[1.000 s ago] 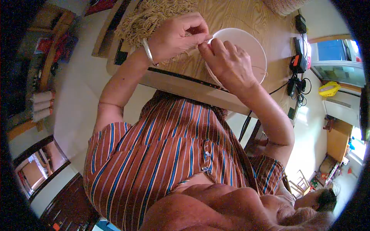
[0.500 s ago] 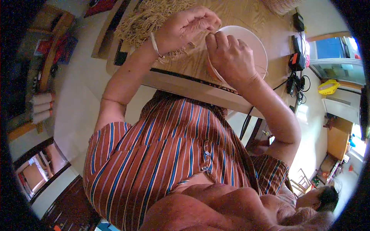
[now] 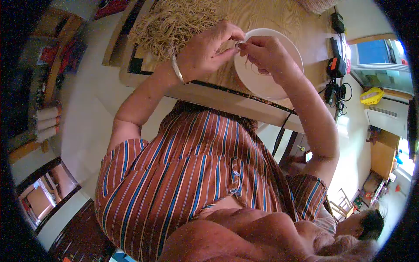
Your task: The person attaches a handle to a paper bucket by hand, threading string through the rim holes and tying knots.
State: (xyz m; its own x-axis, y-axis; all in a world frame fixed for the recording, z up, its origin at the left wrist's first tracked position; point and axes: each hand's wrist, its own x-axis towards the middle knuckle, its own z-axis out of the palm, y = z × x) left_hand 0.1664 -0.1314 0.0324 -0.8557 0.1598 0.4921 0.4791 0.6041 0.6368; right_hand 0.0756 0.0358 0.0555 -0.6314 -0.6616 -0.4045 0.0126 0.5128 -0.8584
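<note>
My left hand (image 3: pixel 208 51), with a pale bangle (image 3: pixel 176 69) at its wrist, pinches a thin strand between thumb and forefinger. The fingertips of my right hand (image 3: pixel 267 54) are closed on the same strand, almost touching those of the left, at the left side of a round white bowl (image 3: pixel 268 89). A bit of strand (image 3: pixel 248 63) hangs below the right fingertips, over the bowl. Left of the bowl and behind my left hand lies a loose heap of tan, cord-like strands (image 3: pixel 174 27) on the wooden table (image 3: pixel 229 74).
A large wound tan roll (image 3: pixel 318 3) stands at the far edge. Black adapters (image 3: pixel 335 63) and tangled cables (image 3: pixel 338 98) lie along the table's right side. Another person's head (image 3: pixel 371 225) shows at the lower right.
My left hand rose, then came back down to the right fingertips. My right hand has turned and lifted, uncovering more of the bowl, and a strand now hangs from it.
</note>
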